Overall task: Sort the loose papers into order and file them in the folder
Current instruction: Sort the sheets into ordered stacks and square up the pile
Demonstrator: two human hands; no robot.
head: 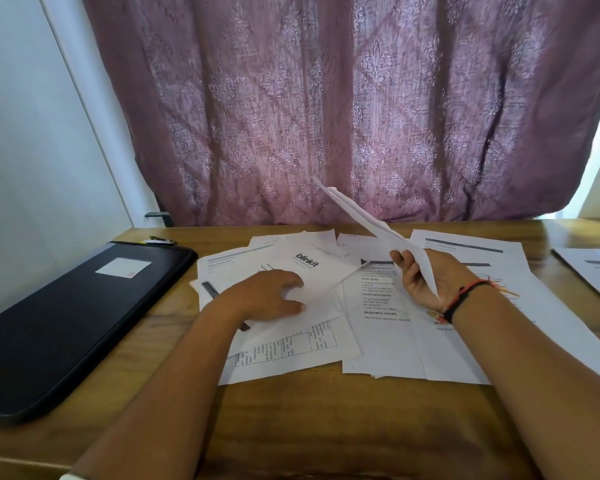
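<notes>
Left hand [271,299] presses flat on the blinkit sheet [309,268] atop the loose papers [378,337] spread over the wooden desk [309,427]. Right hand [426,282] grips a few sheets [371,223] raised edge-on, tilting toward the mauve curtain [326,98]. Black folder [66,323] lies closed at left, pen [163,241] just beyond it.

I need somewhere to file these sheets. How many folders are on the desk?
1. The black folder lies closed at the left end of the desk, beside the scattered papers. Another could be hidden under the papers.
</notes>
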